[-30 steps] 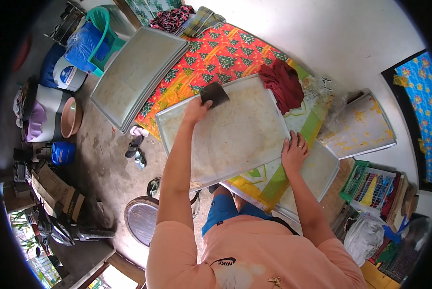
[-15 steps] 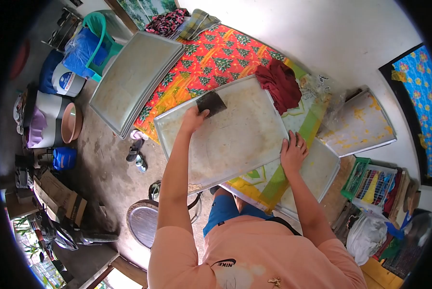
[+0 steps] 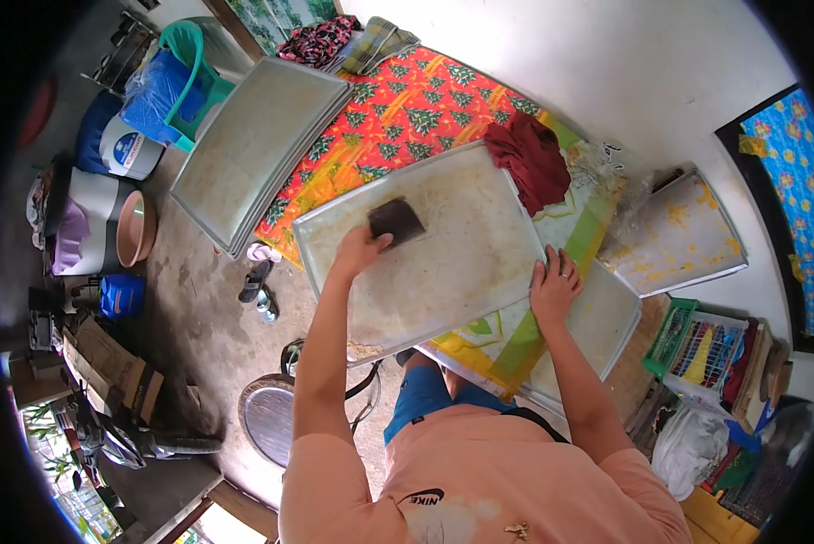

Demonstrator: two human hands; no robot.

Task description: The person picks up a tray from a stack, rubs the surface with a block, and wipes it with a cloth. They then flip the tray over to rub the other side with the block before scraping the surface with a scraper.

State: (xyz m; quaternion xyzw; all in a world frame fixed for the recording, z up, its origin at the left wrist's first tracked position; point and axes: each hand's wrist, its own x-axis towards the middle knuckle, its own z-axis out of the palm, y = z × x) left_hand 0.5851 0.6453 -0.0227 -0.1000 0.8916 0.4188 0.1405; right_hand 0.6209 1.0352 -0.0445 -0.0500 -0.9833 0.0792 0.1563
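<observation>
A large metal baking tray (image 3: 461,263) lies tilted on the bright patterned tablecloth (image 3: 407,109), its surface smeared with pale residue. My left hand (image 3: 357,252) grips a dark flat scraper (image 3: 395,220) pressed against the tray's middle-left part. My right hand (image 3: 554,286) rests flat on the tray's right edge, fingers spread, a ring on one finger. Crumbs sit at the tray's near corner (image 3: 363,349).
A stack of metal trays (image 3: 253,145) leans at the table's left end. A dark red cloth (image 3: 529,154) lies beyond the tray. Another tray (image 3: 674,238) with yellow smears sits right, one more (image 3: 597,326) under my right hand. Buckets, sandals and a round stool stand on the floor at left.
My left hand has drawn the scraper toward me, from the tray's far edge to its middle-left part. My right hand has stayed on the tray's right edge.
</observation>
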